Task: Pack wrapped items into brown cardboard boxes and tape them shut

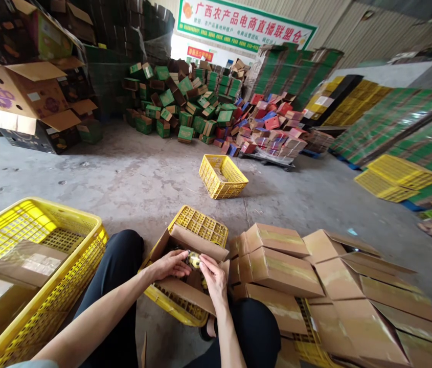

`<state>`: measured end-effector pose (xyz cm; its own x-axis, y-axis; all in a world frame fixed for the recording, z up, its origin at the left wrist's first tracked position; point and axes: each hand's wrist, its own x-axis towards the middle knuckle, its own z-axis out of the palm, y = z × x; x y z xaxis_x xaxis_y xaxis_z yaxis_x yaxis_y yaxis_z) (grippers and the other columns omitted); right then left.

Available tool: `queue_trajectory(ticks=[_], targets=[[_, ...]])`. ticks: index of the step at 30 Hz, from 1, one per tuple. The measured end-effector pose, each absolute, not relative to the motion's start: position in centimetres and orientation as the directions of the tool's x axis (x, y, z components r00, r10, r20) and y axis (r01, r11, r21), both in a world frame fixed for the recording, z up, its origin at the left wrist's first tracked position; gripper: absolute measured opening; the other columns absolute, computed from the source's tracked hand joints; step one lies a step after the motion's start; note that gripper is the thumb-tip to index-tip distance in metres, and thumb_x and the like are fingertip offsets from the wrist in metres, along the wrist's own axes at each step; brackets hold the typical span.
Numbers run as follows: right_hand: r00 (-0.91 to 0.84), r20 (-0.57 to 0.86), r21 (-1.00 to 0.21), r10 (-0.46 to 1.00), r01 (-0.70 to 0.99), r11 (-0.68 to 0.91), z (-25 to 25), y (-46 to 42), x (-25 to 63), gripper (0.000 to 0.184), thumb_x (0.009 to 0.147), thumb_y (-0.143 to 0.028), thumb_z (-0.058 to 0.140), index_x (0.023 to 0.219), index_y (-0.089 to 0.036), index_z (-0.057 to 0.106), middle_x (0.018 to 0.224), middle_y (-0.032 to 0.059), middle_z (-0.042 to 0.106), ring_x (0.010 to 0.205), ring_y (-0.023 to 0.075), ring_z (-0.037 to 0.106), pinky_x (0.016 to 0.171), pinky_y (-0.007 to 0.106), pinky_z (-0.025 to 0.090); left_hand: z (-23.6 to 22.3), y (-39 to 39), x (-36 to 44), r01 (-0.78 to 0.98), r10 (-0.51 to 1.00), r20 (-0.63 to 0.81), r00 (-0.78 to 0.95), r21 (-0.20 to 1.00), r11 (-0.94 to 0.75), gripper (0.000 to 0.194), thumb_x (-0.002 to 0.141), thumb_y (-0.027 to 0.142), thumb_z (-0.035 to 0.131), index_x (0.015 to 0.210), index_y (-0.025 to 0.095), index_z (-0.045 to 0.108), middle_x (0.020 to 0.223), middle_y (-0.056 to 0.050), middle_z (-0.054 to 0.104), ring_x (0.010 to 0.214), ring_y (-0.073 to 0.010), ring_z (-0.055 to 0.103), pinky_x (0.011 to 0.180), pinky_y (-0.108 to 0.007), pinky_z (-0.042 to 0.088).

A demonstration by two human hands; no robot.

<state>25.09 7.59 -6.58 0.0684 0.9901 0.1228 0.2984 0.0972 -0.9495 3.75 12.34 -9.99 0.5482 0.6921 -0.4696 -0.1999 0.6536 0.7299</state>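
An open brown cardboard box (196, 291) rests on an upturned yellow plastic crate (200, 225) between my knees. Both hands reach into its opening. My left hand (170, 264) and my right hand (213, 276) close their fingers on a small yellow object (194, 260) inside the box. What that object is I cannot make out. The box flaps stand open around my hands.
A large yellow crate (58, 276) holding cardboard sits at my left. Taped and open brown boxes (277, 266) pile at my right. A small yellow crate (222, 176) stands on the concrete floor ahead. Heaps of green and red cartons (208, 107) lie beyond.
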Motion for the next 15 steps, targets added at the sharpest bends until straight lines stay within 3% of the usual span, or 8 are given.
queue_trajectory(ticks=[5, 8, 11, 15], targets=[[-0.095, 0.086, -0.957, 0.992, 0.27, 0.108, -6.1, 7.21, 24.67, 0.034, 0.089, -0.055, 0.073, 0.107, -0.028, 0.086, 0.126, 0.0113, 0.077, 0.117, 0.0319, 0.072, 0.104, 0.047, 0.058, -9.42, 12.11, 3.79, -0.263, 0.713, -0.419, 0.563, 0.726, 0.635, 0.072, 0.073, 0.069, 0.085, 0.117, 0.018, 0.061, 0.097, -0.012, 0.076, 0.093, -0.0246, 0.077, 0.078, -0.029, 0.059], [-0.126, 0.064, -0.964, 0.99, 0.249, 0.094, -5.96, 7.11, 24.54, 0.035, 0.09, -0.055, 0.073, 0.106, -0.027, 0.086, 0.121, 0.012, 0.079, 0.116, 0.0322, 0.072, 0.106, 0.048, 0.057, -9.62, 12.12, 3.89, -0.288, 0.753, -0.401, 0.522, 0.748, 0.598, 0.066, 0.073, 0.066, 0.087, 0.109, 0.019, 0.06, 0.091, -0.004, 0.072, 0.079, -0.0176, 0.075, 0.077, -0.028, 0.059], [-0.121, 0.026, -0.981, 0.992, 0.186, 0.049, -5.79, 7.1, 24.47, 0.039, 0.087, -0.059, 0.074, 0.105, -0.026, 0.086, 0.119, 0.0123, 0.08, 0.115, 0.0326, 0.073, 0.107, 0.049, 0.056, -9.77, 12.15, 3.93, -0.307, 0.788, -0.39, 0.477, 0.766, 0.565, 0.064, 0.069, 0.059, 0.092, 0.106, 0.02, 0.058, 0.085, 0.002, 0.066, 0.067, -0.0104, 0.067, 0.075, -0.028, 0.059], [0.011, -0.015, -0.995, 1.0, 0.102, -0.016, -5.62, 7.23, 24.6, 0.047, 0.079, -0.062, 0.08, 0.109, -0.027, 0.084, 0.132, 0.012, 0.075, 0.126, 0.0345, 0.068, 0.107, 0.048, 0.056, -9.56, 12.07, 3.85, -0.305, 0.793, -0.358, 0.492, 0.783, 0.542, 0.062, 0.069, 0.052, 0.094, 0.107, 0.02, 0.058, 0.094, -0.001, 0.068, 0.076, -0.0138, 0.069, 0.077, -0.03, 0.058]])
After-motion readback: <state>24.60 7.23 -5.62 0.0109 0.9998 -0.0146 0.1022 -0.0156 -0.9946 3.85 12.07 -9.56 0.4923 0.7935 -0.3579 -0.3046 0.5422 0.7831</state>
